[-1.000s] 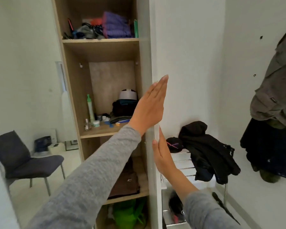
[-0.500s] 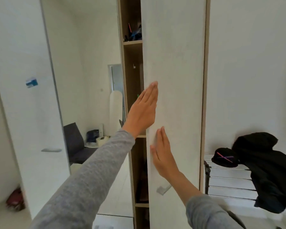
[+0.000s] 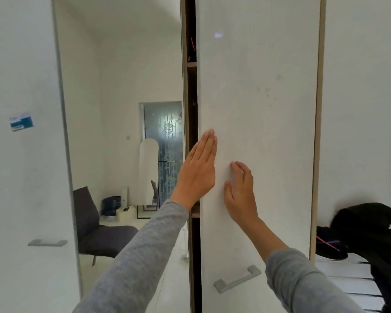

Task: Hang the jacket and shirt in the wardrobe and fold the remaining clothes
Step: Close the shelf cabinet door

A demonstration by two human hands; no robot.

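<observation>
Left hand (image 3: 199, 172): flat, fingers straight — on the wardrobe door (image 3: 269, 98) edge, holding nothing.
Right hand (image 3: 240, 195): flat on the door too.
Black jacket (image 3: 368, 231): far right.

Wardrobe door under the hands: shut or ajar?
Ajar: a narrow dark gap, shelf visible inside, runs down the left edge of the wardrobe door.

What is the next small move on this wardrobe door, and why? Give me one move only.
Probably press the door the last bit shut with both hands. The left hand sits at its free edge and the right hand lies flat on its white face. Only a narrow dark gap shows between that edge and the wardrobe frame.
</observation>
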